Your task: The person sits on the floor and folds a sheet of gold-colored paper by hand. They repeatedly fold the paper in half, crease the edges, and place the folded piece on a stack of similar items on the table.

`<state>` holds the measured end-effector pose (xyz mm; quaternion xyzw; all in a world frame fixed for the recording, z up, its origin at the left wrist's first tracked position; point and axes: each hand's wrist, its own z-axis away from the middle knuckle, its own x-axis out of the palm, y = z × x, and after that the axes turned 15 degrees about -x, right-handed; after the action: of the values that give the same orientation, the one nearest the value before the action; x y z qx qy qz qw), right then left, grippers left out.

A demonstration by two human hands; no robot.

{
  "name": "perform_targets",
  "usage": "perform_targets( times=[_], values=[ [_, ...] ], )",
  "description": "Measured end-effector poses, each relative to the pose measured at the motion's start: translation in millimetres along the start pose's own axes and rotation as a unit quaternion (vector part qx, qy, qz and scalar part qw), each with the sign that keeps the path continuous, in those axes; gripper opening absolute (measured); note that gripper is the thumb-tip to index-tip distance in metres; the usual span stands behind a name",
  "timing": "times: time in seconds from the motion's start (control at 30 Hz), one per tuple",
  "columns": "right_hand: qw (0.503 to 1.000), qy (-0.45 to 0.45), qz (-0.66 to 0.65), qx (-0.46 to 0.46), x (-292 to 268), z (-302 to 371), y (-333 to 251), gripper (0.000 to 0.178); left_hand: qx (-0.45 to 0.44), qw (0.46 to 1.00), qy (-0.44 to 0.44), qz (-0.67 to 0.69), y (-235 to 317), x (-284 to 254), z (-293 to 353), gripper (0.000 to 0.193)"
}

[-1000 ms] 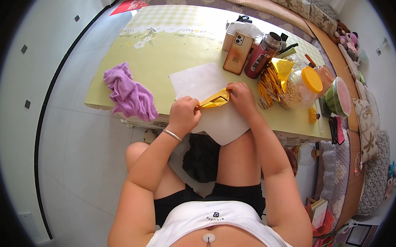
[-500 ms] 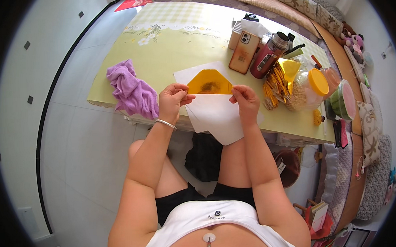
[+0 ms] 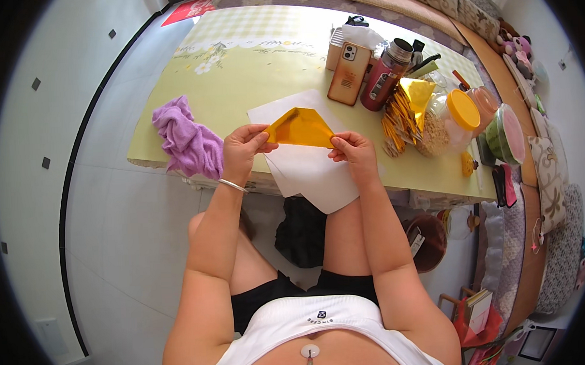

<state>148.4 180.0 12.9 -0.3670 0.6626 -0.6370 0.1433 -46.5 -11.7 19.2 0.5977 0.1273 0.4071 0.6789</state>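
Over the white paper (image 3: 315,181), the left hand (image 3: 242,145) and the right hand (image 3: 358,150) each have a closed grip on one end of a gold sheet (image 3: 300,131). Left of the paper, a purple cloth (image 3: 187,138) lies on the surface (image 3: 255,76).

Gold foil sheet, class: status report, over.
Left hand and right hand pinching opposite ends. Gold foil sheet between them. White paper beneath, not blocking.

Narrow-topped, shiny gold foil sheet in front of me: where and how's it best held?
Probably pinch the narrow-topped, shiny gold foil sheet at its two lower corners, left grip from the left, right grip from the right: it looks thin, and its lower edge spans widest.
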Motion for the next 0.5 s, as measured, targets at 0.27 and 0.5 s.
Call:
perform_targets(
  times=[0.27, 0.5],
  values=[
    [0.991, 0.015, 0.086, -0.1, -3.3, 6.6, -1.4, 0.006, -0.015, 0.986, 0.046, -0.157, 1.7, 3.3, 2.1, 0.01],
    [0.991, 0.039, 0.052, -0.119, -1.1, 4.1, 13.0, 0.017, -0.01, 0.986, 0.041, -0.163, 5.3, -8.5, 9.5, 0.007]
  ],
)
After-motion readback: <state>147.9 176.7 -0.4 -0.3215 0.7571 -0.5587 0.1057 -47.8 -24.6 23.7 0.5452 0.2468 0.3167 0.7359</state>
